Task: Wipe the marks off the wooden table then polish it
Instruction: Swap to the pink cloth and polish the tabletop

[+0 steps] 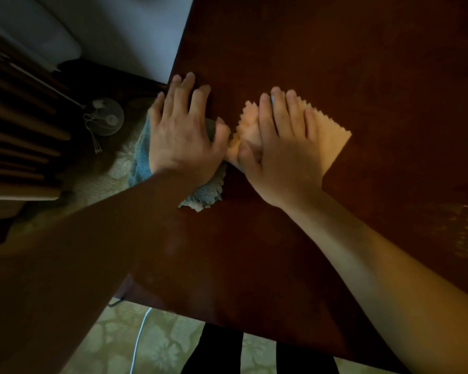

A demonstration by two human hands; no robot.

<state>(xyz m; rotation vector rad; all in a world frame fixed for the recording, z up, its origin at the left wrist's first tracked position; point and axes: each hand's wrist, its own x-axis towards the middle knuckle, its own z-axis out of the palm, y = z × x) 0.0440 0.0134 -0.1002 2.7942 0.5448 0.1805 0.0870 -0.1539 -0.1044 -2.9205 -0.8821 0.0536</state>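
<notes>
- One wooden table (pixel 335 63), dark, under both my arms.
- Two cloths: one blue cloth (pixel 143 157) at the table's left edge, one cream cloth (pixel 333 141) just beside it.
- My left hand (pixel 181 133) presses the blue cloth, fingers straight and spread.
- My right hand (pixel 281 147) lies flat on the cream one, fingers straight.
</notes>
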